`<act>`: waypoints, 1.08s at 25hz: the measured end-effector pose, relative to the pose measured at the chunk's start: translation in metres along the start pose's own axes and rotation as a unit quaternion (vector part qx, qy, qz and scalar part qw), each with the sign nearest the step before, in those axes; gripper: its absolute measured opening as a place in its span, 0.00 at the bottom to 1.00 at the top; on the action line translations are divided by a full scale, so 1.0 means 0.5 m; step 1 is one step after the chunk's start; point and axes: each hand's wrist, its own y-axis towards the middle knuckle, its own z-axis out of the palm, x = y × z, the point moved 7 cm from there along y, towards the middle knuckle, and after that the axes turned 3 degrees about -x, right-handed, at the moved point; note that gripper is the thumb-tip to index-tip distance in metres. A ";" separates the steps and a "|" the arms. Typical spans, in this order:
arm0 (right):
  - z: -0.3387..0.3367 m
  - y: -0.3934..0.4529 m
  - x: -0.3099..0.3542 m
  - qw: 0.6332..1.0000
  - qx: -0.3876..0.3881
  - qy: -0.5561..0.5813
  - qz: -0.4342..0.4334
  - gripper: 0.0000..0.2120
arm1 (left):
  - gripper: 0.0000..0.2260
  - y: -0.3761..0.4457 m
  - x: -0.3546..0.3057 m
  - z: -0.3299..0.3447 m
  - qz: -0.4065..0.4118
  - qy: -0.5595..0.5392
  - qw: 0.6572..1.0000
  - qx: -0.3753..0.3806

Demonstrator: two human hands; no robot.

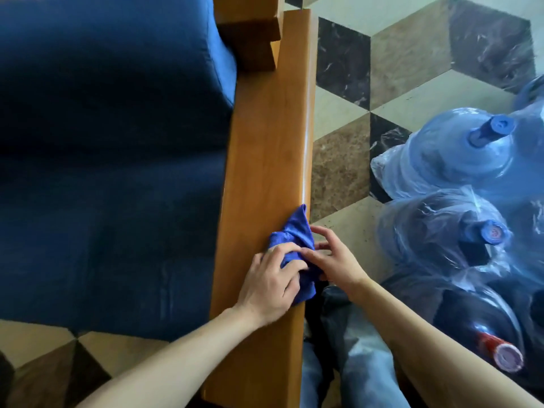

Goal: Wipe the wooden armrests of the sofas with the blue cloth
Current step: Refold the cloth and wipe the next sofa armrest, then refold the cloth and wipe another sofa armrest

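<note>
A long wooden armrest runs from the bottom middle up to the top of the view, beside the dark blue sofa cushion. A crumpled blue cloth lies on the armrest's right edge, part of it draped over the side. My left hand lies on the armrest with its fingers curled over the cloth. My right hand comes in from the right and pinches the cloth's right side with its fingertips.
Several large blue water bottles wrapped in clear plastic stand on the patterned tiled floor to the right of the armrest. My jeans-clad legs are below, close against the armrest's outer side.
</note>
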 end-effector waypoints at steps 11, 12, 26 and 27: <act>0.041 -0.134 0.021 0.982 -0.052 -0.182 -0.022 0.11 | 0.21 -0.098 0.105 -0.024 -0.418 -0.252 0.868 0.094; 0.037 -0.150 0.042 0.979 -0.066 -0.188 -0.048 0.12 | 0.17 -0.099 0.096 -0.037 -0.401 -0.272 0.869 0.101; -0.055 -0.494 0.488 0.841 -0.174 -0.339 -0.385 0.14 | 0.21 0.013 -0.210 -0.511 -0.019 -0.215 0.976 -0.011; -0.065 -0.517 0.516 0.828 -0.178 -0.352 -0.398 0.13 | 0.19 0.024 -0.232 -0.537 -0.007 -0.199 0.980 -0.022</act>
